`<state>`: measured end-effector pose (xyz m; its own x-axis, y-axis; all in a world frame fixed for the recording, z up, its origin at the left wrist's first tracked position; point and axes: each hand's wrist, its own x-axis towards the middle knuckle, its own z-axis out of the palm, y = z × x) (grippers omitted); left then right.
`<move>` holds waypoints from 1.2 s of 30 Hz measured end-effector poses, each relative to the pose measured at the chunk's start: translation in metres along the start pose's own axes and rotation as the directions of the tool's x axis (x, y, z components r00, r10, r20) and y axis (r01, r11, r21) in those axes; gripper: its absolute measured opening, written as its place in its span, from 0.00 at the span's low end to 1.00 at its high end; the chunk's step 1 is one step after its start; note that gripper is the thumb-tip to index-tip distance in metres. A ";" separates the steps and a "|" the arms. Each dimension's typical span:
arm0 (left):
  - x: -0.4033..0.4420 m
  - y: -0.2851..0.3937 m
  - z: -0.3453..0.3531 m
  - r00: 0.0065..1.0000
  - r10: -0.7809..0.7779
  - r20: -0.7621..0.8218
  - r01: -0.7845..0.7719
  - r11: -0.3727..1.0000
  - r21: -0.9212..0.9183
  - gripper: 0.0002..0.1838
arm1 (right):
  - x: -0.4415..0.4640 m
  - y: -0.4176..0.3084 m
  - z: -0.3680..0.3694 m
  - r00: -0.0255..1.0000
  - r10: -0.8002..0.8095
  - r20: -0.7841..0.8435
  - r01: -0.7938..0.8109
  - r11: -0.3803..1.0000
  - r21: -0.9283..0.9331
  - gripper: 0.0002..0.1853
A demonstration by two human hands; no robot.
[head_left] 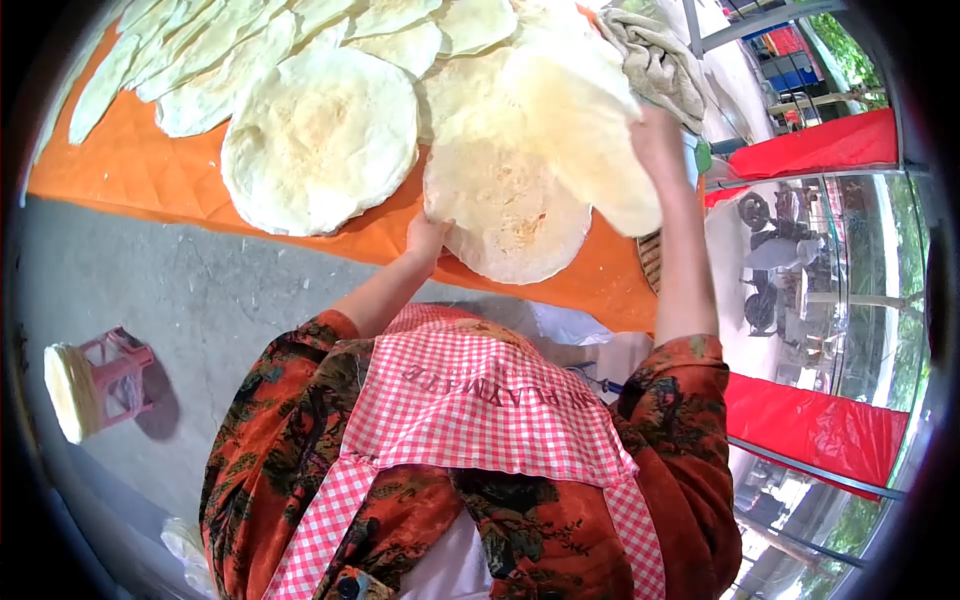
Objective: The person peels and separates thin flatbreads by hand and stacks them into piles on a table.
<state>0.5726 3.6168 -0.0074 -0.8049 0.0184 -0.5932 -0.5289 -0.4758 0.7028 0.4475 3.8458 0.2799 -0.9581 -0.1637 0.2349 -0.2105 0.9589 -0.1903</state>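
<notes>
My right hand (pixel 657 148) is closed on the edge of a thin flatbread (pixel 570 120), which is raised and tilted over the table. Below it lies another round flatbread (pixel 515 225), browned in patches, near the front edge of the table. My left hand (pixel 428 238) pinches the left rim of that lower flatbread. To the left of my left hand rests a pale stack of round flatbreads (pixel 318 140). Part of the lower flatbread is hidden behind the raised one.
An orange cloth (pixel 150 165) covers the table, with overlapping flatbreads (pixel 215 65) at the back left. A crumpled grey towel (pixel 655 65) lies at the right corner. More flatbreads (pixel 72 393) sit on a pink stool (pixel 120 375) on the grey floor (pixel 230 290).
</notes>
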 end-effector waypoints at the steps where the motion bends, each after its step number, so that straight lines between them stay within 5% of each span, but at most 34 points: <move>1: 0.003 -0.002 -0.001 1.000 -0.015 -0.003 0.015 1.000 -0.004 0.19 | -0.004 -0.017 -0.024 0.997 -0.069 -0.032 0.062 0.983 -0.173 0.09; 4: -0.001 0.004 0.000 0.999 -0.035 -0.013 0.035 0.999 0.025 0.18 | -0.034 -0.038 -0.007 0.998 -0.068 -0.006 0.065 0.966 -0.250 0.07; 6: -0.001 0.004 -0.001 0.999 -0.029 0.023 0.029 1.000 0.005 0.17 | -0.070 -0.056 0.043 0.995 0.019 0.101 -0.004 0.989 -0.145 0.06; 10: 0.004 -0.005 -0.010 0.992 -0.002 0.126 0.014 0.996 -0.093 0.18 | -0.144 -0.049 0.203 0.950 -0.169 0.264 0.190 0.980 -0.057 0.03; 13: 0.006 -0.007 -0.012 0.991 0.023 0.130 -0.013 0.997 -0.077 0.19 | -0.164 -0.064 0.220 0.965 -0.252 0.066 0.245 0.964 0.100 0.06; 16: -0.012 0.004 -0.006 0.992 -0.004 0.122 0.015 0.996 -0.086 0.19 | -0.161 -0.066 0.202 0.947 -0.150 0.284 0.135 0.988 0.072 0.14; 20: 0.010 -0.006 -0.016 0.984 -0.045 0.175 0.047 0.999 -0.006 0.19 | -0.187 -0.077 0.209 0.956 -0.249 0.156 0.230 0.964 0.131 0.21; 22: -0.005 0.008 -0.009 0.970 -0.066 0.234 0.102 0.984 -0.147 0.19 | -0.193 -0.083 0.202 0.970 -0.197 0.145 0.183 0.978 0.103 0.24; 23: -0.014 0.017 -0.004 0.960 -0.079 0.268 0.139 0.967 -0.212 0.20 | -0.190 -0.068 0.219 0.970 -0.242 -0.020 0.243 0.969 0.046 0.19; 26: -0.030 0.042 0.003 0.877 -0.063 0.476 0.242 0.914 -0.325 0.21 | -0.129 -0.056 0.167 0.885 0.064 0.462 -0.105 0.992 0.065 0.08; 27: -0.031 0.042 0.001 0.866 0.000 0.500 0.174 0.938 -0.301 0.25 | -0.109 -0.046 0.152 0.959 0.002 0.283 -0.049 0.986 0.162 0.06; 29: -0.029 0.045 0.001 0.923 -0.021 0.385 0.123 0.962 -0.243 0.27 | -0.064 -0.047 0.060 0.964 -0.084 0.251 0.012 0.961 0.276 0.05; 30: -0.029 0.045 0.001 0.945 -0.029 0.325 0.103 0.972 -0.213 0.29 | -0.047 -0.035 0.027 0.937 0.088 0.337 -0.218 0.902 0.372 0.08; 32: -0.024 0.045 0.000 0.941 -0.027 0.336 0.115 0.962 -0.246 0.35 | -0.027 -0.029 -0.054 0.901 0.069 0.427 -0.361 0.663 0.656 0.17; 36: -0.045 0.078 0.016 0.918 0.121 0.377 0.051 0.907 -0.417 0.32 | -0.018 0.028 -0.080 0.898 0.153 0.413 -0.432 0.483 0.762 0.24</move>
<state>0.5632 3.5928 0.0808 -0.9047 0.2911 -0.3110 -0.4090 -0.7975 0.4435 0.4742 3.8944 0.3468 -0.9726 -0.0965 -0.2114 0.1645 0.3570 -0.9195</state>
